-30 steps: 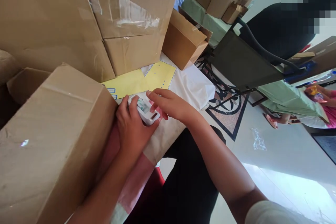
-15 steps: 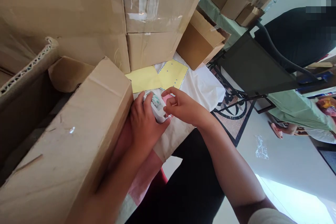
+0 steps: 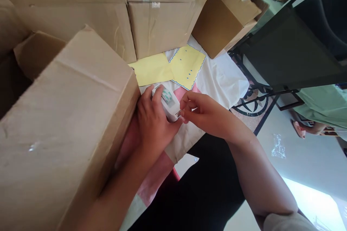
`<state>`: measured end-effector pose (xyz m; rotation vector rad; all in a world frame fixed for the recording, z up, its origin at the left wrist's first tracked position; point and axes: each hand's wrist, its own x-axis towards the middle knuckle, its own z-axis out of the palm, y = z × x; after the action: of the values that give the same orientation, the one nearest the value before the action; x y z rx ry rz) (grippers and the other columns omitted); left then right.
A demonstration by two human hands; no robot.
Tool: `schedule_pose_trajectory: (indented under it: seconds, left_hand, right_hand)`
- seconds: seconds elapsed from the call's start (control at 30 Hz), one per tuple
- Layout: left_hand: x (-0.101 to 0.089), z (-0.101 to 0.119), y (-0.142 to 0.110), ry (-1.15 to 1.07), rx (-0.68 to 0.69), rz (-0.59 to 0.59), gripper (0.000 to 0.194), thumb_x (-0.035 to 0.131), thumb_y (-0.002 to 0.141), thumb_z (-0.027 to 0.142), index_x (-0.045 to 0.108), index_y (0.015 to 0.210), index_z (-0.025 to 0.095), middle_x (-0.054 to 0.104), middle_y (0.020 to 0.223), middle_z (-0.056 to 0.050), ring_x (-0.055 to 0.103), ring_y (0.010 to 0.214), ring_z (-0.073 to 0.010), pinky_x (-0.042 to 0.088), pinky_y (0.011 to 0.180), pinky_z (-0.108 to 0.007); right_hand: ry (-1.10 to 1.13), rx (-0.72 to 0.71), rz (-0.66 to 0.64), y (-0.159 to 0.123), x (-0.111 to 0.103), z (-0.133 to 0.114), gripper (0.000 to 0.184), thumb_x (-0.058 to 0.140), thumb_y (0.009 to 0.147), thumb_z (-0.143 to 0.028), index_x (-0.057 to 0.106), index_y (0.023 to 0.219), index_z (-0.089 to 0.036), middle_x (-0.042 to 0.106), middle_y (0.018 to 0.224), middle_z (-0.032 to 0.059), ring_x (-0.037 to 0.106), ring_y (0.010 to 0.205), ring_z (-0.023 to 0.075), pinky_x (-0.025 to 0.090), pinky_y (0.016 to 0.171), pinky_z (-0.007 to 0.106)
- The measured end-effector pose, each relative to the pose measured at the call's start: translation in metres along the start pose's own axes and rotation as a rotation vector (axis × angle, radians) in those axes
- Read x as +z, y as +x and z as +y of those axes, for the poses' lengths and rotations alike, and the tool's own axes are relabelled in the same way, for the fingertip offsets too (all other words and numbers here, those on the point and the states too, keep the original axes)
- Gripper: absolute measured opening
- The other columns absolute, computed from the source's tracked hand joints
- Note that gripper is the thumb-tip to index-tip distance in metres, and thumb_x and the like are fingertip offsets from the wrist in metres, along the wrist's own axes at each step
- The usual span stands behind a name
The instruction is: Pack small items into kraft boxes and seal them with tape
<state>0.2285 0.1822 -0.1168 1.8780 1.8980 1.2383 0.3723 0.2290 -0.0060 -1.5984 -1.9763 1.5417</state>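
Note:
A small white tape dispenser (image 3: 170, 105) with green print showing on its clear roll rests on the cloth. My left hand (image 3: 154, 115) is wrapped over its left side, fingers on top and thumb along the near end. At the dispenser's cutting end, my right hand (image 3: 197, 110) pinches thumb and forefinger together on what looks like the end of the tape; the bit between the fingertips is mostly hidden. Just beyond the dispenser lie a plain yellow card (image 3: 151, 68) and a yellow scalloped card (image 3: 188, 65) with small blue marks, their edges meeting.
An open cardboard box (image 3: 70, 115) stands close against my left arm. Large taped cartons (image 3: 159, 25) form a wall behind the cards, with another open box (image 3: 219, 21) to their right. A dark chair (image 3: 292, 50) stands at the right, and a plastic wrapper (image 3: 278, 147) lies on the floor.
The view has tilted down and shifted left. My right thumb and forefinger have moved to the dispenser's cutting end, while my left hand keeps its hold.

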Motion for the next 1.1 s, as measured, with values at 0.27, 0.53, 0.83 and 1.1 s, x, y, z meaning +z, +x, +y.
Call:
schedule_pose_trajectory:
  seconds: [0.27, 0.53, 0.83, 1.1]
  left_hand:
    - [-0.002, 0.002, 0.001, 0.009, 0.007, -0.004, 0.093, 0.083, 0.074, 0.042, 0.036, 0.15, 0.015, 0.043, 0.151, -0.022, 0.045, 0.14, -0.0393, 0.04, 0.116, -0.052]
    - [-0.004, 0.004, 0.002, -0.012, -0.007, -0.019, 0.088, 0.081, 0.077, 0.039, 0.036, 0.15, 0.018, 0.043, 0.152, -0.021, 0.045, 0.141, -0.0389, 0.039, 0.116, -0.054]
    - [-0.003, 0.006, 0.001, -0.021, -0.02, -0.018, 0.086, 0.08, 0.078, 0.039, 0.036, 0.15, 0.018, 0.043, 0.152, -0.021, 0.044, 0.141, -0.039, 0.039, 0.116, -0.055]
    - [-0.004, 0.006, 0.002, -0.017, -0.01, -0.023, 0.081, 0.077, 0.081, 0.039, 0.037, 0.149, 0.018, 0.043, 0.151, -0.021, 0.045, 0.14, -0.0381, 0.041, 0.115, -0.053]
  right_hand:
    - [0.073, -0.01, -0.043, -0.004, -0.001, 0.012, 0.008, 0.058, 0.089, -0.013, 0.061, 0.09, -0.02, 0.066, 0.082, -0.0014, 0.062, 0.078, 0.0142, 0.047, 0.072, 0.029]
    - [0.004, -0.004, -0.034, -0.013, -0.002, 0.014, 0.007, 0.059, 0.094, -0.018, 0.063, 0.098, -0.021, 0.062, 0.079, -0.0032, 0.054, 0.068, 0.0095, 0.039, 0.058, 0.024]
    - [0.041, 0.025, -0.016, -0.018, 0.0, 0.018, 0.016, 0.058, 0.097, -0.021, 0.069, 0.109, -0.023, 0.057, 0.074, -0.0041, 0.043, 0.058, 0.0068, 0.031, 0.05, 0.022]
    - [0.246, 0.015, -0.074, -0.019, -0.002, 0.025, 0.018, 0.06, 0.1, -0.03, 0.067, 0.113, -0.021, 0.062, 0.077, 0.0, 0.053, 0.068, 0.0111, 0.034, 0.055, 0.024]
